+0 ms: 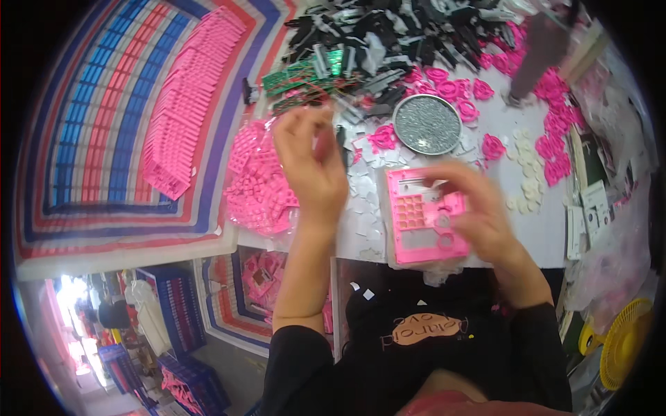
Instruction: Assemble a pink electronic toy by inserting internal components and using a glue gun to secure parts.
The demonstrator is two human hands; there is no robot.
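Note:
My left hand (313,163) is raised over the left part of the white table, close to the green circuit boards (283,80) with thin wires. Its fingers are bent and smeared by motion, so whether it holds anything cannot be told. A pink plastic casing (416,255) with a square grid of openings and round cut-outs lies in front of me on a stack in clear wrap. Over its right side hovers my right hand (482,215), blurred, the fingers curved and apart from the thumb. Nothing shows between them.
A round tin of small metal pieces (427,125) stands behind the casing. Pink rosette-like parts (492,147) and white discs (528,166) lie to the right. Black parts (388,31) are heaped at the back. A bag of pink pieces (260,191) and stacked pink panels (191,104) lie left.

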